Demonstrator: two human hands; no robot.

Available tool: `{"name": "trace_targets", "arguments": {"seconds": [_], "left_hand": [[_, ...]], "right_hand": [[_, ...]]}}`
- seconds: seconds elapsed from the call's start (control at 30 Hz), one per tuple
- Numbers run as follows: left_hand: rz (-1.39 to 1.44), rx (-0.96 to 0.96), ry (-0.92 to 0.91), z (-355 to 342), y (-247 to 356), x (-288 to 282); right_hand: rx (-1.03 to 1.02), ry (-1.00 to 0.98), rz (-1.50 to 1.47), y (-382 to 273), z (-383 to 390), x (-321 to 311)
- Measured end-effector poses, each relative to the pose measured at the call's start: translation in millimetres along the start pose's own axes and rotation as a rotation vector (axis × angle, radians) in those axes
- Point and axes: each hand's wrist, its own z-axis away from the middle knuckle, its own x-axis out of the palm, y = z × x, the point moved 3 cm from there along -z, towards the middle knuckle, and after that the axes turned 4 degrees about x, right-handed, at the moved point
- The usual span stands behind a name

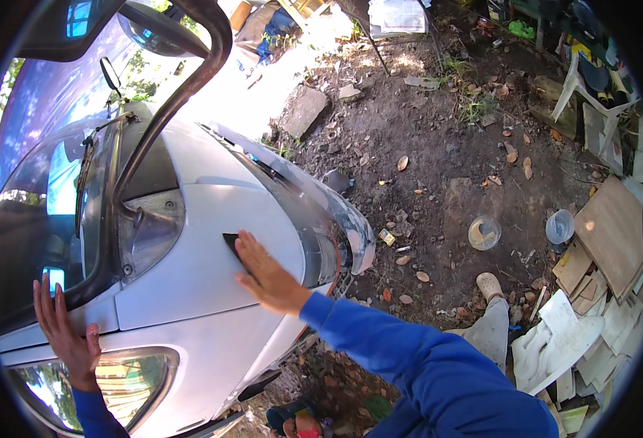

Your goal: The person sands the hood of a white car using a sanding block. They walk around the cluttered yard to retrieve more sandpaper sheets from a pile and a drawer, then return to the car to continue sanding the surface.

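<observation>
The pale grey-white front panel (223, 226) of a vehicle lies under my hands, with a matte, primer-like look. My right hand (264, 276) presses flat on it, fingers together, holding a piece of black sandpaper (231, 244). Only a dark corner of the sandpaper shows past the fingertips; the rest is hidden underneath. At the left, my left hand (66, 336) is spread open with nothing in it. It rests against the body by the lower edge of the windshield (26, 241), just above a side window (135, 379).
A bent mirror arm (179, 102) rises beside the windshield. The dark grille and bumper (351, 226) curve along the panel's right. On the dirt ground stand two clear tubs (484, 233), (559, 226). Broken boards (613, 226) and white sheets pile up at the right, near my shoe (489, 286).
</observation>
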Motion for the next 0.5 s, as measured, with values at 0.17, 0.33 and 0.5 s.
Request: {"name": "trace_targets", "arguments": {"seconds": [0.17, 0.33, 0.5], "left_hand": [[0.020, -0.046, 0.010, -17, 5, 5], [0.009, -0.044, -0.025, -2, 2, -1], [-0.013, -0.048, 0.010, -13, 4, 7]], "right_hand": [[0.131, 0.164, 0.114, 61, -15, 3], [-0.145, 0.020, 0.089, -10, 0, 8], [0.096, 0.263, 0.155, 69, 3, 24]]}}
